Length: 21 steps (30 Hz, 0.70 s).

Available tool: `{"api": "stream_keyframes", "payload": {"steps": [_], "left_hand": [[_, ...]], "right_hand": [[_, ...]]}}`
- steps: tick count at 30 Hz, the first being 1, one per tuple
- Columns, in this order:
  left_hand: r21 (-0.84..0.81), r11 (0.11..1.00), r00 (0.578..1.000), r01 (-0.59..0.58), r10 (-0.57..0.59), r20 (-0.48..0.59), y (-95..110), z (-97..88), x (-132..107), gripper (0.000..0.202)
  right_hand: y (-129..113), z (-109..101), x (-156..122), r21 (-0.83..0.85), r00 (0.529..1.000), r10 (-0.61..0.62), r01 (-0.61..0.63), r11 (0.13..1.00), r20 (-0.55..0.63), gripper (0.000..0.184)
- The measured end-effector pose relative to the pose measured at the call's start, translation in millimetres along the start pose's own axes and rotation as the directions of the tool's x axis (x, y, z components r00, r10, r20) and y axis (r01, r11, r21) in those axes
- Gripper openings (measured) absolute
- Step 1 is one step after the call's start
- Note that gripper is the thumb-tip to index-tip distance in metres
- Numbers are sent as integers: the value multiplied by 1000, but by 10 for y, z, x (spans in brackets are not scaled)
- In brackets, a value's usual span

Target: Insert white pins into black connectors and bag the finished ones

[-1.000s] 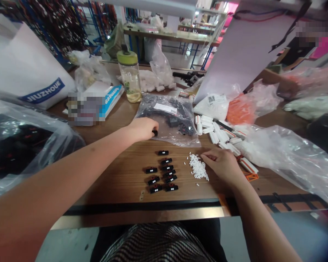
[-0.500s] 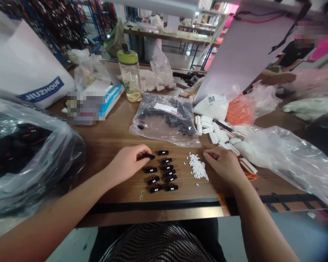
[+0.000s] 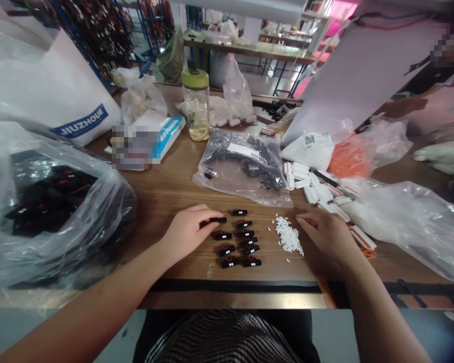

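Note:
My left hand (image 3: 191,229) is closed, thumb and fingers pinching a black connector housing (image 3: 220,220) just above or on the table; the fingers cover part of it. Several more black connector housings (image 3: 253,262) with small red parts and paired white dots lie in two rough columns to its right. A heap of tiny white plugs (image 3: 287,235) is spread between these columns and my right hand (image 3: 323,232). That hand rests at the heap's right side, thumb and fingertips together; whether a plug is between them is too small to tell.
A clear bag of dark parts (image 3: 245,166) lies ahead. White strip-like pieces (image 3: 318,191) and clear bags (image 3: 393,212) crowd the right. At left stands an open bag of black parts (image 3: 53,196). A bottle (image 3: 195,106) is farther back, and a co-worker's arm (image 3: 404,106) shows at upper right.
The whole scene has slid right in view as my head turned left. The housing in my left hand now lies more level. Both hands stay in nearly the same places over the table.

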State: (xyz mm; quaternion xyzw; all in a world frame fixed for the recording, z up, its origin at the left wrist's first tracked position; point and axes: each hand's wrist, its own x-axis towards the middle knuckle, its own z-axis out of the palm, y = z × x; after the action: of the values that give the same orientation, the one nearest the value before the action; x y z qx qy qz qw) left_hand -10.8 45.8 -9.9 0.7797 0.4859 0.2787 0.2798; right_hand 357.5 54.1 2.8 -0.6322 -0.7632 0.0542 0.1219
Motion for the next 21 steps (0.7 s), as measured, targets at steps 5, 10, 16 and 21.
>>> {"api": "stream_keyframes", "payload": {"steps": [5,10,16,21], "left_hand": [[42,999,1000,0,-1,17,25,26,0,17],[37,998,999,43,-44,23,20,35,12,15],[19,1000,999,22,-22,27,-7,28,23,15],[17,1000,999,17,-18,38,6,15,34,14]], "right_hand": [[71,26,39,-29,994,77,-75,997,75,21],[88,4,75,-80,998,-51,54,995,41,26],[101,-52,75,-83,998,0,6,997,70,21],[161,-73,66,36,994,72,-75,996,81,22]]}}
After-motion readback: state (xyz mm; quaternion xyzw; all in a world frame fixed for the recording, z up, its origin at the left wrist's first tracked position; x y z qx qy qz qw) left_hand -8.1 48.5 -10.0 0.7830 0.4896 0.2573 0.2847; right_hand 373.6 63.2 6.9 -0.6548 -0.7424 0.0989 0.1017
